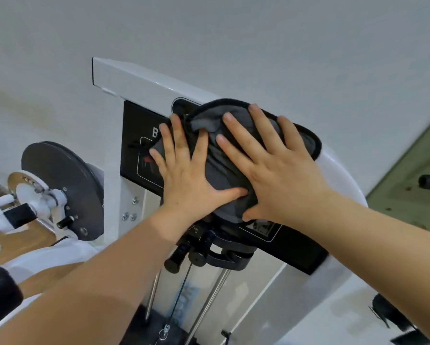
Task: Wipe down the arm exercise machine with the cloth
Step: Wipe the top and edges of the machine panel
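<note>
— Left side first?
— My left hand (186,175), fingers spread flat, presses the grey cloth (217,170) onto the black panel (136,145) of the arm exercise machine (139,83).
— And the right hand (278,175)?
— Just beside it, fingers straight and splayed, pressing the same cloth there.

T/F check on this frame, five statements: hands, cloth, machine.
1. Both the left hand and the right hand lie flat on the cloth. True.
2. The cloth is bright yellow. False: it is dark grey with black edging.
3. The cloth covers part of the machine's black label panel. True.
4. The right hand is curled round a handle. False: its fingers are spread, pressing the cloth.
5. The machine frame is white. True.
</note>
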